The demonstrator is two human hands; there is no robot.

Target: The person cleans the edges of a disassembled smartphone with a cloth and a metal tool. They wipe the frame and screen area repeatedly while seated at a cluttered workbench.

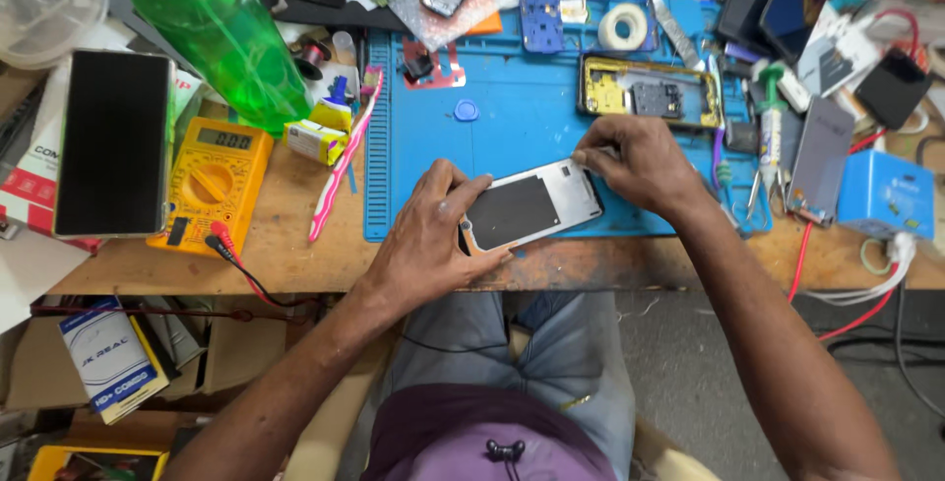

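From the head camera: the left hand (pixel 433 235) is clamping the phone panel (pixel 530 207) flat at the blue mat's (pixel 512 127) near edge, steadying it, while the right hand (pixel 635 161) is pinching closed at its top corner (any tool there is too small to tell).

Person seated at the wooden workbench (pixel 295 259). Both forearms are bare from below the bench edge up to the left hand (pixel 425 240) and right hand (pixel 635 161); no sleeves, watch, rings or gloves visible. Grey-blue trousers (pixel 522 363) show directly below the bench edge. Below those, a purple shirt (pixel 472 442), with black earbuds (pixel 505 451) resting on it.
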